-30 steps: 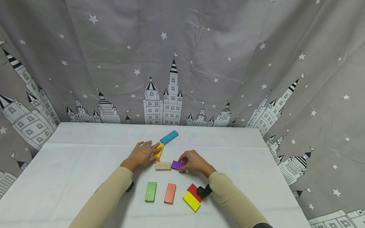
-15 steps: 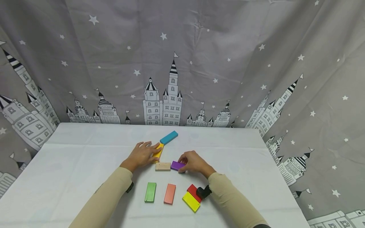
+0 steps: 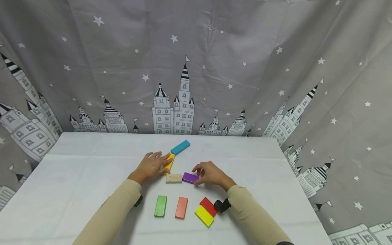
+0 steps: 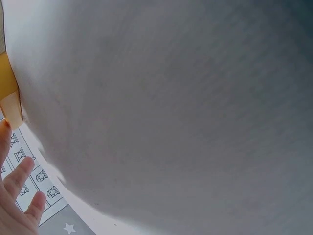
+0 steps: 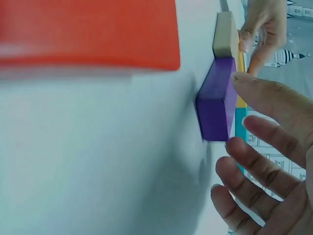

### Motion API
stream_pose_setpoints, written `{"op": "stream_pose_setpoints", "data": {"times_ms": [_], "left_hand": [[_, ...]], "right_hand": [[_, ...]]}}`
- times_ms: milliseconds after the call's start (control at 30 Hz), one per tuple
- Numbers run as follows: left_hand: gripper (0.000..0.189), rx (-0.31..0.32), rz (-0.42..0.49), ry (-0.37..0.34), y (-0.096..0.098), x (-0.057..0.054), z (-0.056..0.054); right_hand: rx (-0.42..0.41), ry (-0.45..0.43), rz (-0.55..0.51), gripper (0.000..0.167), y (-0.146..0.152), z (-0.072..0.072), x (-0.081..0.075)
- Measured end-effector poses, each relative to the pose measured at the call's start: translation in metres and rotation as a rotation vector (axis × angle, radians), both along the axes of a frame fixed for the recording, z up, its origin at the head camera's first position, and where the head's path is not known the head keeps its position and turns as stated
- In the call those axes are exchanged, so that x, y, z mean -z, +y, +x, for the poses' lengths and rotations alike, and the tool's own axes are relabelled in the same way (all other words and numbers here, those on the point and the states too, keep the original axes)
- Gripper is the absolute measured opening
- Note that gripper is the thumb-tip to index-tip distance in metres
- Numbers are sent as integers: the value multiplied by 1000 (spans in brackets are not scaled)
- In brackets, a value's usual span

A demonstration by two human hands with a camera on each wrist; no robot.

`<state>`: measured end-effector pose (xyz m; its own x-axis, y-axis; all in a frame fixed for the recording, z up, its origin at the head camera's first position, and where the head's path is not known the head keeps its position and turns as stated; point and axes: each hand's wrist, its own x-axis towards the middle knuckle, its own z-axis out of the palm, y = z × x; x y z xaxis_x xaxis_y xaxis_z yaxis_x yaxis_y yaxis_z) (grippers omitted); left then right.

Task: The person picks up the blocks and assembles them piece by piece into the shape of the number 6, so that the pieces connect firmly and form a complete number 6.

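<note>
My left hand [image 3: 150, 168] holds an orange-yellow block [image 3: 169, 164] with thumb and index finger, the other fingers spread. In the left wrist view the block [image 4: 7, 78] shows only at the left edge. A blue block [image 3: 180, 147] lies at its far end, a bare wood block [image 3: 174, 179] at its near end. The purple block [image 3: 190, 178] adjoins the wood one on the right. Beside it my right hand [image 3: 211, 175] has its fingers parted; in the right wrist view the thumb tip lies right at the edge of the purple block [image 5: 213, 105], the other fingers apart from it.
Nearer me on the white tabletop [image 3: 76, 190] lie a green block [image 3: 160, 206], a salmon block [image 3: 181, 207], and a yellow block [image 3: 204, 216] against a red one [image 3: 209, 206], close to my right wrist. A grey castle-print curtain [image 3: 208, 68] hangs behind.
My right hand has loosened its grip on the purple block, its fingers parting and shifting slightly right. The left hand stays on the orange-yellow block. The head view has shifted slightly.
</note>
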<state>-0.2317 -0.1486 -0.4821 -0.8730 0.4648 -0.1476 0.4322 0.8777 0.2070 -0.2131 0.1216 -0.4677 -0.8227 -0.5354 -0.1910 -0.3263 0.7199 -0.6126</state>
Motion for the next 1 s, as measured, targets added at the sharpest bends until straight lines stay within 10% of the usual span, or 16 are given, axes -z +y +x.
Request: {"op": "stream_pose_setpoints", "data": {"times_ms": [1000], "left_hand": [[59, 0, 7, 6, 1, 3, -2]], "right_hand": [[-392, -180, 139, 46, 49, 36, -14]]}}
